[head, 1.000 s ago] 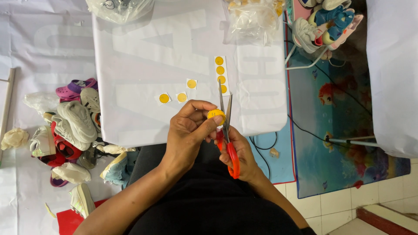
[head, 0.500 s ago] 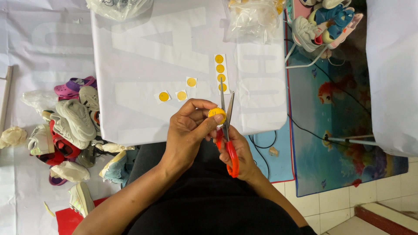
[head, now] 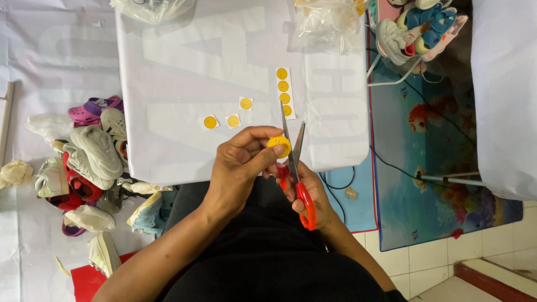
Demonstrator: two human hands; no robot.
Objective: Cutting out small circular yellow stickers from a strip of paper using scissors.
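My left hand (head: pixel 240 165) pinches a small yellow round sticker piece (head: pixel 279 145) between thumb and fingers, just over the near edge of a white covered table (head: pixel 168 67). My right hand (head: pixel 305 187) grips red-handled scissors (head: pixel 296 168), whose blades stand parted on either side of the yellow piece. On the table beyond lie a white strip with several yellow dots (head: pixel 284 92) and three separate squares, each with one yellow dot (head: pixel 210 122).
A pile of small shoes (head: pixel 84 162) lies on the floor at the left. Clear plastic bags (head: pixel 327 22) sit at the table's far edge. More shoes (head: pixel 419 28) lie top right by a blue patterned mat (head: pixel 442 140) with cables across it.
The scissor blades have shifted slightly around the yellow piece. Both hands stay in the same place.
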